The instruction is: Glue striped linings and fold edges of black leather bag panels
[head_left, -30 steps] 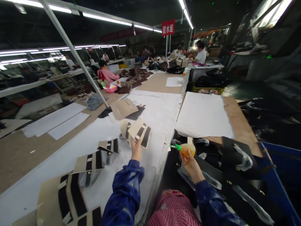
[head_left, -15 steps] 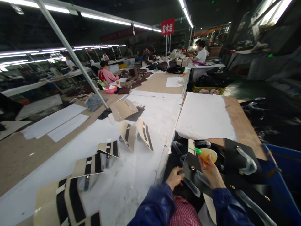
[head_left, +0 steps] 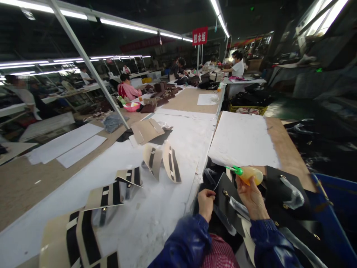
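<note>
In my right hand is a plump squeeze bottle of yellow-orange liquid, tipped on its side with its green nozzle pointing left. My left hand pinches the left edge of a black leather bag panel between thumb and fingers. This panel carries a gold metal fitting and a strap wrapped in clear plastic. The nozzle sits above the panel's upper right part, apart from it. More black bag pieces with gold fittings and plastic-wrapped straps lie to the right and underneath.
Several beige panels with black strips stand curved on the white-covered table at left. A white sheet covers the board ahead. A blue bin stands at right, a slanted metal post at left. Other people work farther back.
My left hand has moved up slightly and now pinches the black panel's edge, which has lifted and tilted. The squeeze bottle has shifted a little up and to the right.
</note>
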A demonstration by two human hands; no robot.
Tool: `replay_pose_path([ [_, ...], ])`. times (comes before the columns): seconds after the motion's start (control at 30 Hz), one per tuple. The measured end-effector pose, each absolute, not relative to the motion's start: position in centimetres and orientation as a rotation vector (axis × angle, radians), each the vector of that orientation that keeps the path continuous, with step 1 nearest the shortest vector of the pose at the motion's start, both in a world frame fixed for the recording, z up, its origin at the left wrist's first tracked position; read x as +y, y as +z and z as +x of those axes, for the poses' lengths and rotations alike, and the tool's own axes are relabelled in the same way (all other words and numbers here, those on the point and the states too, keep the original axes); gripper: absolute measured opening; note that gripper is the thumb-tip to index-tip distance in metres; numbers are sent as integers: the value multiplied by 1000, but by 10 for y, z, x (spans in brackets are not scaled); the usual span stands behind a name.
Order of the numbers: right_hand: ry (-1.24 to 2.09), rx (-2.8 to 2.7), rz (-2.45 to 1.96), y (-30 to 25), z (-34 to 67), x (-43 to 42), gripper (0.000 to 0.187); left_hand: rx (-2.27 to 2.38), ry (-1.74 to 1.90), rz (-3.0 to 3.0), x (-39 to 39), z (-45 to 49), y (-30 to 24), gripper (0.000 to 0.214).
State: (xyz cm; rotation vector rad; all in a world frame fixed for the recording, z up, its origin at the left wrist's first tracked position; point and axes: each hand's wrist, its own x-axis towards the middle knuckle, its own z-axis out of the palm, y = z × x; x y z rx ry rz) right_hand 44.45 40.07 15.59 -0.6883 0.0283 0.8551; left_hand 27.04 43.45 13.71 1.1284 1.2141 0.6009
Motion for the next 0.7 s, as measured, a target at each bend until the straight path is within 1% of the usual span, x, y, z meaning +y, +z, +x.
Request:
replay_pose_path([
  [0.07,898,-4,-650,169,434,405,32,1204,772,1148,436,243,174,4],
  [0.17,963,-41,-597,187,419,410,48,1174,1025,1189,424,185,241,21],
  [0.23,1014,-62,-567,196,410,413,56,1179,1152,1221,406,151,278,19],
  [0.3,1071,-83,-543,204,401,419,61,1206,1247,1398,386,132,299,16],
  [0.37,1129,-102,-527,209,390,426,65,1249,1219,1543,370,130,295,20],
  [0.43,1189,-120,-520,210,377,434,70,1284,1041,1614,362,136,272,27],
  [0.5,1255,-134,-521,207,364,442,68,1247,844,1593,362,139,240,32],
  [0.53,1290,-139,-525,204,357,444,65,1247,799,1566,363,136,225,30],
  [0.6,1351,-139,-540,196,345,447,58,1389,807,1481,366,119,198,25],
  [0.63,1377,-133,-551,192,340,447,56,1519,844,1418,367,107,187,28],
  [0.7,1417,-115,-572,185,331,446,57,1808,916,1241,370,79,170,43],
])
